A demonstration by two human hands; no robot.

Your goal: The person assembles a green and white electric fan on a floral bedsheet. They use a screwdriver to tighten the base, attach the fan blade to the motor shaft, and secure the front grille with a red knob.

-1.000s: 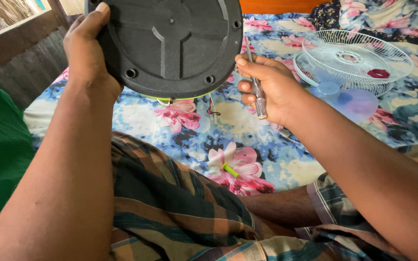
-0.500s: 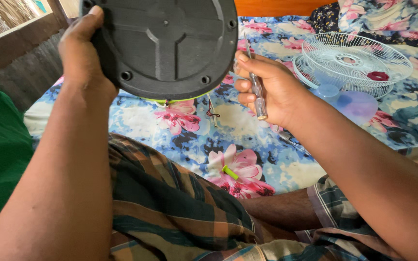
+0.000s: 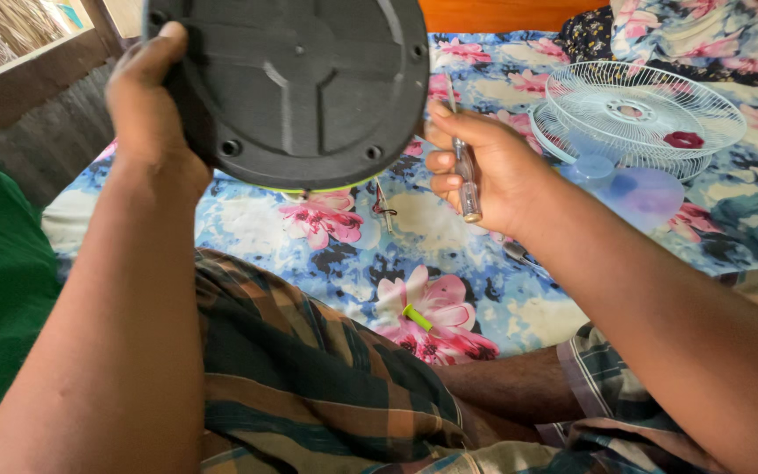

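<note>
My left hand clamps the rim of the round black fan base held up over the bed, my right hand fisted on a screwdriver, whose tip could slip off if the base tilts.

Round base: dark grey, lime edge. Bedsheet: blue, pink floral print. Fan grille: white. Blade: translucent blue. Garment: brown-green plaid. Peg: lime.
</note>
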